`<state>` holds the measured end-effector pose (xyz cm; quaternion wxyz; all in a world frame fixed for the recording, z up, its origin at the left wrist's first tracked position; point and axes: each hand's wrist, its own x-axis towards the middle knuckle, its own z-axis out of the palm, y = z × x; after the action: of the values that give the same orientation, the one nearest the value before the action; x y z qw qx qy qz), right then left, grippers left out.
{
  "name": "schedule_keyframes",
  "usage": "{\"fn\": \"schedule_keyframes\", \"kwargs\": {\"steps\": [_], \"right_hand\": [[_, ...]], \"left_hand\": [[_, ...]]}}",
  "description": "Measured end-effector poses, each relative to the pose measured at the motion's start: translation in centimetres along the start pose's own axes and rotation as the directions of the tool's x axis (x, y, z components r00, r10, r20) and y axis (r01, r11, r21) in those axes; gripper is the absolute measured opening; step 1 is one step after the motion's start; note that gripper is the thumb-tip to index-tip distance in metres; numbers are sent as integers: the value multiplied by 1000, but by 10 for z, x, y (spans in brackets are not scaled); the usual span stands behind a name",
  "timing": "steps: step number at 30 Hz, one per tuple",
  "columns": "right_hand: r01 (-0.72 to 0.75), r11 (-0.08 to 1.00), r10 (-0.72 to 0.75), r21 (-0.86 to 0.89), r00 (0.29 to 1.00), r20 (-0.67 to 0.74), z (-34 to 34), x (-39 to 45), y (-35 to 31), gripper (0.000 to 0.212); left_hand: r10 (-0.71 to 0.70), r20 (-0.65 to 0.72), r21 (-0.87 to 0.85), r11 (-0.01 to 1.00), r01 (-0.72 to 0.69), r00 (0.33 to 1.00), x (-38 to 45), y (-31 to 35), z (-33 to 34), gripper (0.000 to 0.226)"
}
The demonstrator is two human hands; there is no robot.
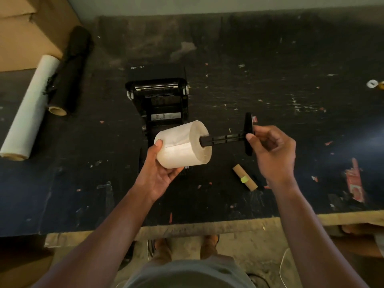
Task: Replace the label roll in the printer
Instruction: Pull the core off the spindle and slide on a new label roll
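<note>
A black label printer [160, 96] stands open on the dark table, its lid tilted back toward the wall. In front of it my left hand [158, 169] grips a full white label roll [182, 145] from below. My right hand [270, 150] pinches the flanged end of a black spindle [228, 139]. The spindle's other end sits inside the roll's core. An empty cardboard core [244, 177] with a yellow-green tape scrap lies on the table below the spindle.
A white roll of film [31, 107] and a black roll of film [70, 69] lie at the left, by cardboard boxes [25, 32]. A small white tape ring [372, 83] sits far right. Torn red scraps [355, 181] litter the table [270, 69]; its front edge [207, 225] runs below my hands.
</note>
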<state>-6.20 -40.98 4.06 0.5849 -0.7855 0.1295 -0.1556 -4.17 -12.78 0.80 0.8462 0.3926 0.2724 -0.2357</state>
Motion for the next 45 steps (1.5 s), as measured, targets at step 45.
{"fn": "schedule_keyframes", "kwargs": {"steps": [45], "right_hand": [[-426,545,636,722,771,-26,-76,-6,48,34]], "left_hand": [[121,209,836,493,-242,970,98,-82,149,45]]}}
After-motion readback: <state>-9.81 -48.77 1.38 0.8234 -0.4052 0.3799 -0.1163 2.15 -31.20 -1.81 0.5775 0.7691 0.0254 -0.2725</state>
